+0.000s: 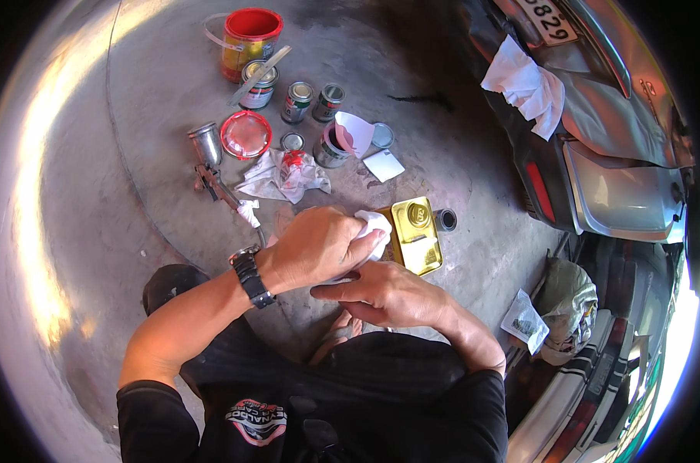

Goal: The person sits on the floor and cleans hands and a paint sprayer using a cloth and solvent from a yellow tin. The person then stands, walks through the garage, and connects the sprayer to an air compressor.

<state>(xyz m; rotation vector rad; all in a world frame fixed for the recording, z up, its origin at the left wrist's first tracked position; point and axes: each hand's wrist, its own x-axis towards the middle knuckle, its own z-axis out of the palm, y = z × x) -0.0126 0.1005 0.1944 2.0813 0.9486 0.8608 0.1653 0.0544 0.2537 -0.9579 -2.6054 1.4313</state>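
Note:
My left hand (317, 245), with a black watch at its wrist, is closed around a crumpled white wipe (374, 231). Just below and touching it, my right hand (396, 295) has its index finger reaching left and its other fingers curled. What lies between the two hands is mostly hidden, so I cannot make out what the right one grips. Right beyond the hands stands a gold rectangular can (416, 235) with a round cap. Beside that can is a small dark open-topped container (445, 220).
Ahead on the concrete floor are a red-rimmed bucket (251, 46), several paint tins (297, 102), a red-ringed lid (246, 135), a stained rag (288, 176) and a spray gun (211, 166). A hose (126, 162) curves along the left. Car bodywork (620, 189) borders the right side.

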